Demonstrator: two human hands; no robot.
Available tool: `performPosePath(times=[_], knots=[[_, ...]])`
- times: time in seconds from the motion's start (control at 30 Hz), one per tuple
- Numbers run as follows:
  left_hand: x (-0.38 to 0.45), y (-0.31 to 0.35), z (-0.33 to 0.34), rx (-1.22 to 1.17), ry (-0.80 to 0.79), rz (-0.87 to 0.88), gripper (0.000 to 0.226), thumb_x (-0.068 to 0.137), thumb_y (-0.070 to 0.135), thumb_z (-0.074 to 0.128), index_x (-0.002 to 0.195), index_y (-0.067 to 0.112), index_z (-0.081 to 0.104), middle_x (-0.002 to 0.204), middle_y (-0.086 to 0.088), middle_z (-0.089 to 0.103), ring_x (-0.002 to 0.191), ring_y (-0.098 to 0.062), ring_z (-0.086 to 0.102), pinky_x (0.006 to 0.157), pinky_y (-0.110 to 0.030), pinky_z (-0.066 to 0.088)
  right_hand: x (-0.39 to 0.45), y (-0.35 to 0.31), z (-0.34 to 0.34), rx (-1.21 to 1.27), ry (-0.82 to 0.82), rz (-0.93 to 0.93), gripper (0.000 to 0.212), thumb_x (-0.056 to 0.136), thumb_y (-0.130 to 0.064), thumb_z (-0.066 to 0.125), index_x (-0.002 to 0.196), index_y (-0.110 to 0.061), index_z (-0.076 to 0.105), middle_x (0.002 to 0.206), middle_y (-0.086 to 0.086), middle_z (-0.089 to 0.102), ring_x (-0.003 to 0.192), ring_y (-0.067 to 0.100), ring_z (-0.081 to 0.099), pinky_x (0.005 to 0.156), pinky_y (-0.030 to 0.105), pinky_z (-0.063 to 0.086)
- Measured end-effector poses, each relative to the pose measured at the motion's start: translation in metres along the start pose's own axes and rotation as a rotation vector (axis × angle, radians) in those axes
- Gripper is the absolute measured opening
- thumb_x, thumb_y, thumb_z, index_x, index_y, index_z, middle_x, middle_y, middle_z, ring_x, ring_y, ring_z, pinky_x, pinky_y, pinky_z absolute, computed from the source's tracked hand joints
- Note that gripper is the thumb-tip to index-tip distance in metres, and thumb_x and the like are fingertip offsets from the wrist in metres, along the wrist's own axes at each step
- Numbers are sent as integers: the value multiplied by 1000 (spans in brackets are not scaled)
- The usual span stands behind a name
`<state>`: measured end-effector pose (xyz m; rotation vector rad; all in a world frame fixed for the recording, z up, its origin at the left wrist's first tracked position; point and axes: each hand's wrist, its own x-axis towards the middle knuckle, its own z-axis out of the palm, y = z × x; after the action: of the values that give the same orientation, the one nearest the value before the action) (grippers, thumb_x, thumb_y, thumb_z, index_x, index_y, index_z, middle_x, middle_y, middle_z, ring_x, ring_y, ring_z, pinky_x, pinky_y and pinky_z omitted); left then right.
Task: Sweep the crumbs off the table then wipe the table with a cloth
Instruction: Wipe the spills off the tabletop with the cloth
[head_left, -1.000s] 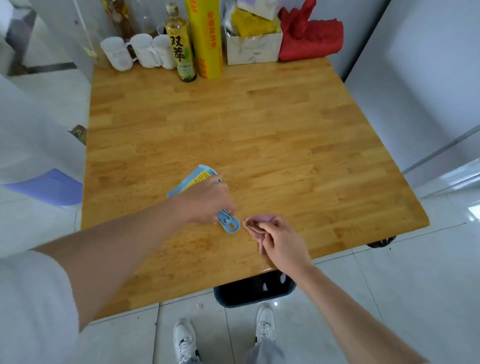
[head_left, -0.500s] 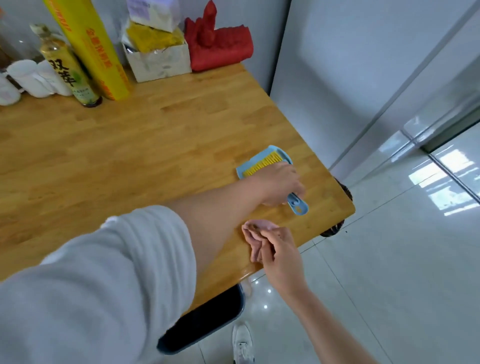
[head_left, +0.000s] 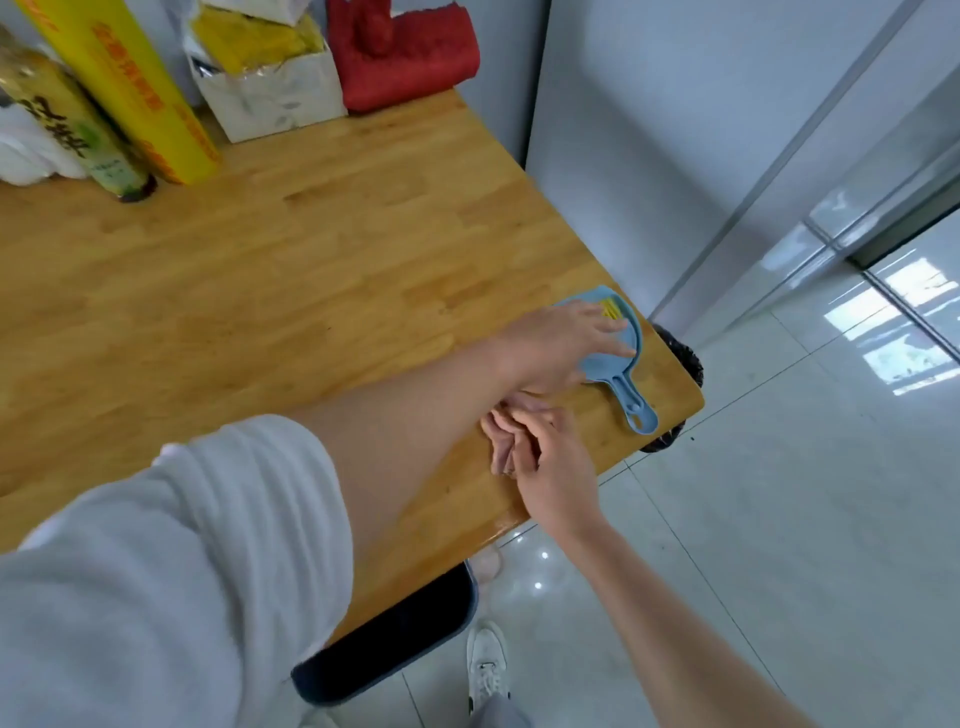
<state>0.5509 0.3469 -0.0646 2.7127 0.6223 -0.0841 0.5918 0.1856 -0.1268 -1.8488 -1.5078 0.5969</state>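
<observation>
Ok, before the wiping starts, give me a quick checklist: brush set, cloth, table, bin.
1. Blue dustpan and brush parked on the table near its right corner: ok.
2. Left hand free of the brush: not ok, fingers lie flat on it.
3. Pink cloth in right hand grip: ok.
4. Wooden table free of crumbs: cannot tell.
5. Dark bin under the table corner: ok.

Wooden table (head_left: 291, 291), blue dustpan with yellow brush (head_left: 618, 353) near its right corner, pink cloth (head_left: 501, 447) beside it, bottle (head_left: 67, 119), yellow roll (head_left: 130, 88), white box (head_left: 270, 98), red cloth (head_left: 405, 52) along the top left
</observation>
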Motion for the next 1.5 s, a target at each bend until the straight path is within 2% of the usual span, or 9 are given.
performPosePath(times=[0.13,0.23,0.4,0.63,0.87,1.07,1.13,1.3,1.5], knots=[[-95,-61,-18,-98,-4,-295,56,93,23,66,145,34,50,159,4,37,148,-21,29,116,-34,27,4,-18,11,-78,-21,18,37,95,-4,56,114,-34,69,111,-25,47,84,-20,56,61,5,43],[-176,-91,-12,-123,-29,-494,53,94,29,66,145,30,51,156,-4,41,144,-25,34,116,-37,30,-9,-49,48,-152,-163,80,31,96,-17,51,114,-36,67,118,-9,51,76,0,61,68,26,55],[-303,-111,16,-153,-149,-774,57,99,44,57,151,37,38,162,-6,25,149,-30,23,117,-49,31,-65,-95,89,-191,-702,-494,36,95,-41,35,120,-41,61,113,-30,36,74,-7,56,64,15,51],[-446,-124,35,-181,-215,-1006,60,99,52,51,154,42,28,166,-2,7,152,-32,7,115,-54,33,-7,-84,82,-181,-10,302,36,102,-21,53,129,-43,57,120,1,62,66,0,65,56,27,57],[-492,-121,46,-233,-210,-1058,76,93,60,57,157,45,17,167,-1,0,151,-34,7,116,-51,34,-117,-150,158,-169,-770,-534,28,99,-29,53,121,-44,60,117,-35,42,79,-8,64,68,3,48],[-496,-124,55,-179,-228,-1016,83,93,60,57,157,48,5,167,1,-9,153,-34,-1,109,-51,42,-41,-134,122,-259,-10,340,38,103,-20,51,138,-36,56,119,3,55,65,12,66,59,29,56],[-499,-125,54,-173,-226,-1003,83,93,60,56,157,48,4,168,0,-9,153,-35,-1,108,-52,42,-79,-160,155,-245,-52,225,40,102,-19,52,136,-39,54,124,2,51,69,6,62,57,20,51],[-508,-121,45,-225,-267,-981,82,97,57,52,158,44,-1,167,-4,-15,154,-35,-4,115,-55,34,-171,-191,181,-167,-742,-378,37,97,-25,47,124,-48,57,124,-37,42,78,-8,63,65,10,52],[-559,-112,47,-276,-342,-1151,102,86,60,67,156,49,-6,165,-12,-19,148,-53,-2,114,-58,35,-96,-149,92,-334,-161,354,38,104,-17,49,137,-35,55,124,8,53,72,8,64,50,25,49]])
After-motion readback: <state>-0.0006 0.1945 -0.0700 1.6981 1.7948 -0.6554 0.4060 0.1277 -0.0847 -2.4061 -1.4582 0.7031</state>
